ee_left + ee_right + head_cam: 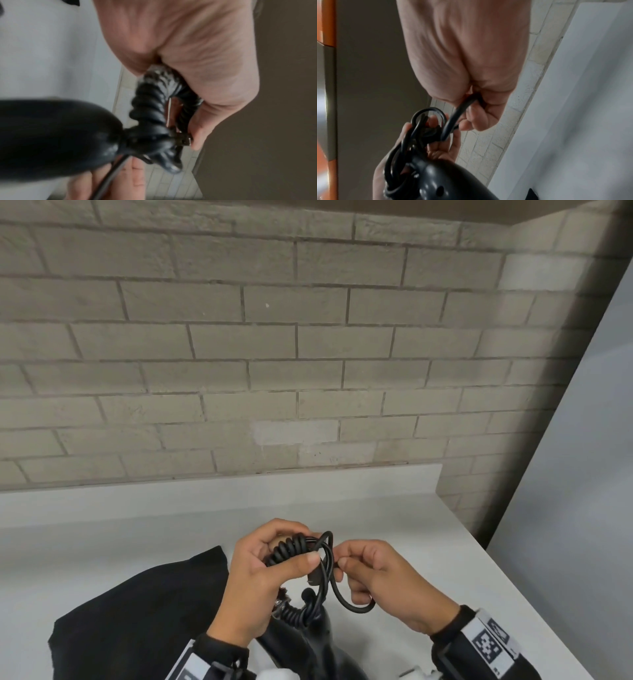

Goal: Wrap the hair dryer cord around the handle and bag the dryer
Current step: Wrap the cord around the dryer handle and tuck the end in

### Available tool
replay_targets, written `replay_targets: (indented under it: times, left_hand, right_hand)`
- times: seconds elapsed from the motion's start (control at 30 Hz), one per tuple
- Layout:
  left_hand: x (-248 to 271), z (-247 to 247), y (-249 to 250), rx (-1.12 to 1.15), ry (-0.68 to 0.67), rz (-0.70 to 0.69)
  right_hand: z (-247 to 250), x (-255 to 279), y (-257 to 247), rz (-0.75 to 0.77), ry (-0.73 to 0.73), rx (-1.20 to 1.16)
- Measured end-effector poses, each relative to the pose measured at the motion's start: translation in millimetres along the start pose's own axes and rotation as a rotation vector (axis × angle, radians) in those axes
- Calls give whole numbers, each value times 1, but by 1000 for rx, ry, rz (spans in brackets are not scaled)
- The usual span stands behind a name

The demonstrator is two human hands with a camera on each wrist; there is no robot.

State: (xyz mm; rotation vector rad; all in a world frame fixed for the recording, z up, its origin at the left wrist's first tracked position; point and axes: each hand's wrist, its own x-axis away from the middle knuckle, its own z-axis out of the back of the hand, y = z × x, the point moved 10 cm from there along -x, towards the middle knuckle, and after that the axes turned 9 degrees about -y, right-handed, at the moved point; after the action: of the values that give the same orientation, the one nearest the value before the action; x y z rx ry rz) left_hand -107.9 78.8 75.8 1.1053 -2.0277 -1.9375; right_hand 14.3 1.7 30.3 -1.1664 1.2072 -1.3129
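White counter (428,542) against a pale brick wall (239,354). Item one: black hair dryer (308,642), held above the counter, its body low between your wrists. Item two: cord (327,563), coiled section bunched in your left hand (260,570), fingers and thumb curled tight round it. Straight section loops just beside that grip into your right hand (380,577), which pinches it. Item three: black bag (137,611), lying flat on the counter beyond your left hand.
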Motion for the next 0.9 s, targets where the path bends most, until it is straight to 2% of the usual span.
replay_targets:
  times: [0.17, 0.27, 0.43, 0.53, 0.6, 0.7, 0.9]
  left_hand:
    - [-2, -2, -11, 105, 32, 115]
    - [-2, 3, -11, 64, 81, 106]
    - [3, 7, -2, -32, 154, 39]
    - [6, 7, 4, -106, 196, -8]
    - [8, 5, 8, -193, 212, -34]
    - [8, -2, 11, -282, 190, -68]
    - [7, -4, 14, -344, 157, -99]
  right_hand:
    - [-19, 1, 1, 45, -64, -55]
    - [-26, 3, 1, 89, -61, -62]
    - [-23, 16, -7, 163, 97, 185]
    - [-30, 29, -16, 219, 165, 204]
    - [-40, 39, -28, 274, 215, 376]
    - [-50, 48, -36, 311, 290, 652]
    - [-44, 54, -50, 414, 435, 785]
